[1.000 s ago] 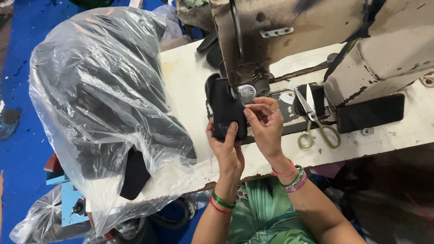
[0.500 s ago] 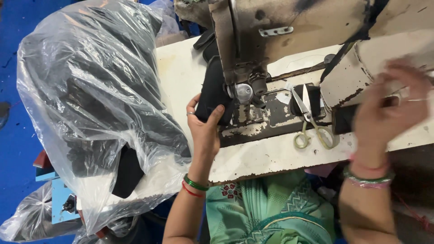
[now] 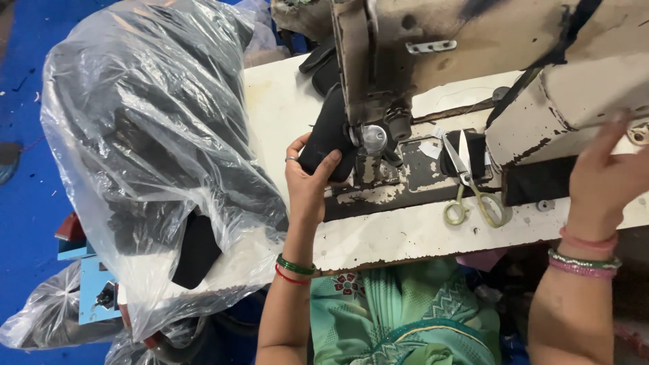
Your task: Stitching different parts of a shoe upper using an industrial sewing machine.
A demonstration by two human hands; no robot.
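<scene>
Worn white bench (image 3: 405, 236) carries a battered beige sewing machine (image 3: 473, 61), where the left hand (image 3: 307, 182) keeps its fingers clamped on a black leather piece (image 3: 328, 135) at the needle, while the right hand (image 3: 598, 189) has left it, fingers spread by the machine's right end.

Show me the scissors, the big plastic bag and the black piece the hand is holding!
scissors (image 3: 473, 192): head view, on the handles.
plastic bag (image 3: 149, 155): head view, its middle.
black piece (image 3: 328, 132): head view, its middle.
</scene>
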